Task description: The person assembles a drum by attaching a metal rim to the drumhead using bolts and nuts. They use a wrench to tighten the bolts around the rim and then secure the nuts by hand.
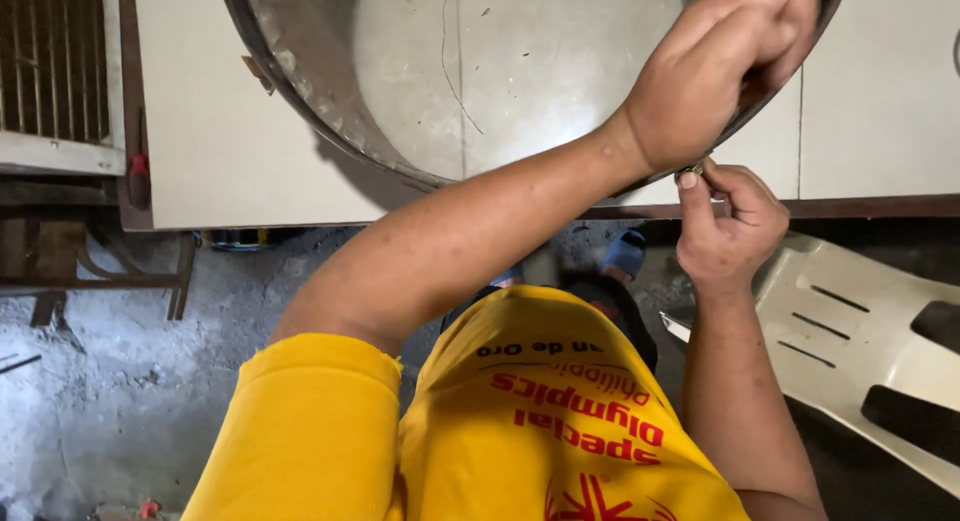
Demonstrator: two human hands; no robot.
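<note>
A wide round ring of shiny sheet metal (300,71) stands on a white table (220,131). My left hand (720,66) reaches across and grips the ring's rim at the right, fingers curled over the edge. Just below it, my right hand (730,221) pinches a small metal piece (693,168) against the outside of the rim. The piece is mostly hidden by my fingers.
A white plastic chair (850,331) with slots stands at the right, below the table edge. A wooden frame with bars (50,71) is at the far left. Grey concrete floor (130,381) lies beneath, and my yellow shirt (540,421) fills the bottom.
</note>
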